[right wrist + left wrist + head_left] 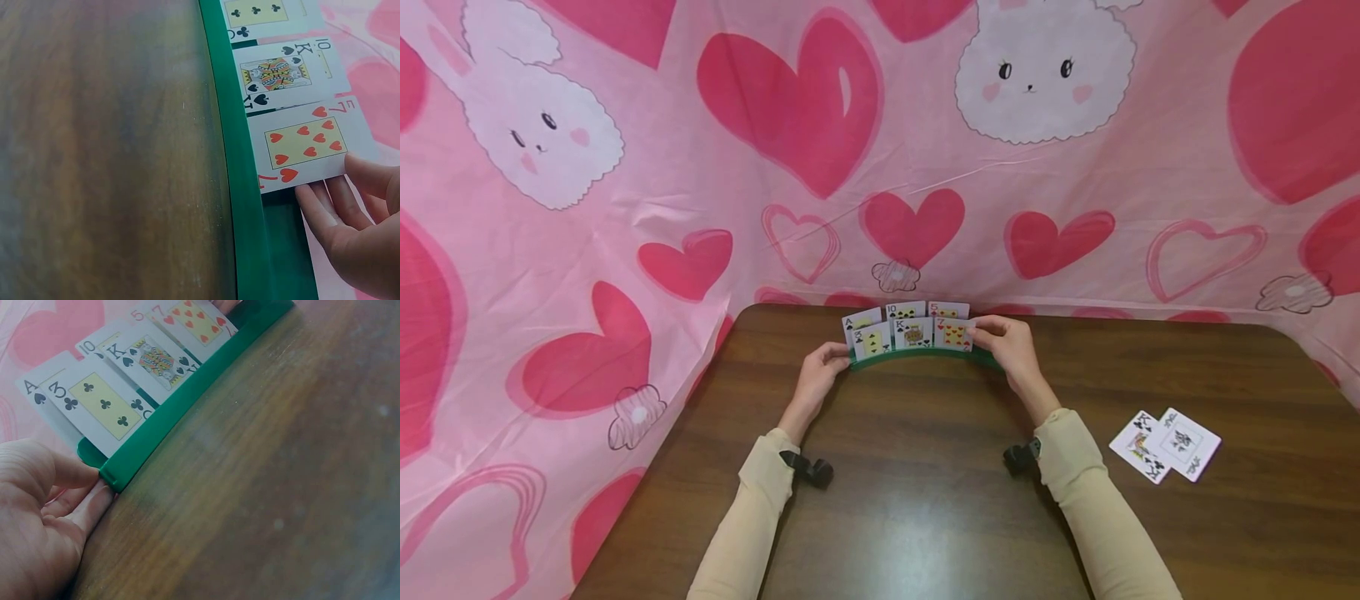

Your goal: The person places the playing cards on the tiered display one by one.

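Note:
A curved green card holder (925, 352) stands on the table with two rows of playing cards. In its front row are a three of clubs (103, 403), a king of spades (913, 333) and a seven of hearts (306, 144). Behind them show the upper parts of an ace of spades (39, 390), a ten (906, 309) and a red five (949, 309). My left hand (816, 379) pinches the holder's left end. At the right, my right hand (1011, 350) grips the seven of hearts by its outer edge, thumb on its face and fingers behind.
Right of my right forearm, a king of clubs (1137, 446) and a joker (1186, 446) lie overlapping, face up, on the brown wooden table (895, 500). A pink cloth (917, 167) with hearts and rabbits hangs behind the table and along its left side.

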A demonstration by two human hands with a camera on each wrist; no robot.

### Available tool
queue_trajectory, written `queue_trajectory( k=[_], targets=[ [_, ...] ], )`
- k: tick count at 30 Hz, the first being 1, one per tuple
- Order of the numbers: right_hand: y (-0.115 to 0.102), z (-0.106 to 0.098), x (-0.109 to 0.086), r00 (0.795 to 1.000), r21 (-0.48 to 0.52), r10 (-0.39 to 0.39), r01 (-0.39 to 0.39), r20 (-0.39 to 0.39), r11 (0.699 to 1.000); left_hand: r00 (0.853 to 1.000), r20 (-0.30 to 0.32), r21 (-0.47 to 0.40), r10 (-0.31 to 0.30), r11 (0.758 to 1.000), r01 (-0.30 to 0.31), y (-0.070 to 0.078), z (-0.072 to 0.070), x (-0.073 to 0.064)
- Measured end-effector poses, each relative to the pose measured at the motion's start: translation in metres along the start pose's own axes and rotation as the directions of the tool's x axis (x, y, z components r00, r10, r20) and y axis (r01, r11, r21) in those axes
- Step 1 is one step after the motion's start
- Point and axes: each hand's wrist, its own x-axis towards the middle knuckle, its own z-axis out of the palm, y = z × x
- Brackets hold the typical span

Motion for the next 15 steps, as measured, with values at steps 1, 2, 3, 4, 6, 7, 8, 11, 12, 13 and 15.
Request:
queue_trajectory(
  k=[1, 2, 3, 4, 6, 7, 8, 11, 12, 13, 15],
  targets=[
    [-0.0003, -0.0001, -0.0002, 1.000, 0.005, 0.003, -0.003, 0.006, 1.000, 1.000, -0.001, 0.001, 0.003, 1.000, -0.003, 0.0001, 0.0001, -0.0001],
    [-0.0005, -0.0002, -0.0004, 1.000, 0.011, 0.008, -0.008, 0.009, 1.000, 1.000, -0.001, 0.000, 0.004, 1.000, -0.004, 0.0003, 0.0000, -0.0004],
    [-0.0006, -0.0003, -0.0006, 1.000, 0.019, 0.013, -0.013, 0.012, 1.000, 1.000, -0.001, -0.002, 0.005, 1.000, -0.005, 0.0005, -0.0001, -0.0004],
    [-0.0008, -0.0003, -0.0008, 1.000, 0.025, 0.015, -0.015, 0.014, 1.000, 1.000, 0.005, -0.005, 0.000, 1.000, 0.000, 0.0038, -0.0002, -0.0020],
    [0.0000, 0.0001, 0.0000, 1.000, 0.042, 0.015, -0.016, 0.018, 0.999, 1.000, 0.009, -0.011, 0.001, 1.000, -0.001, 0.0041, -0.0002, -0.0019],
    [0.0006, 0.0004, 0.0006, 1.000, 0.052, 0.014, -0.015, 0.020, 0.999, 1.000, 0.008, -0.013, 0.002, 1.000, -0.001, 0.0040, 0.0000, -0.0018],
    [0.0015, 0.0007, 0.0014, 1.000, 0.057, 0.013, -0.014, 0.020, 0.998, 1.000, 0.007, -0.014, 0.002, 1.000, -0.002, 0.0039, 0.0001, -0.0016],
    [0.0042, 0.0019, 0.0036, 1.000, 0.068, 0.008, -0.009, 0.019, 0.998, 1.000, -0.005, -0.013, 0.013, 1.000, -0.013, -0.0006, 0.0007, 0.0008],
    [0.0047, 0.0022, 0.0039, 1.000, 0.069, 0.007, -0.009, 0.021, 0.998, 1.000, -0.007, -0.010, 0.015, 1.000, -0.015, -0.0009, 0.0007, 0.0008],
    [0.0051, 0.0024, 0.0039, 1.000, 0.071, 0.007, -0.009, 0.021, 0.997, 1.000, -0.008, -0.008, 0.018, 1.000, -0.018, -0.0015, 0.0006, 0.0011],
    [0.0054, 0.0026, 0.0040, 1.000, 0.081, 0.005, -0.006, 0.020, 0.997, 1.000, -0.009, -0.007, 0.022, 1.000, -0.022, -0.0021, 0.0006, 0.0012]
  ],
)
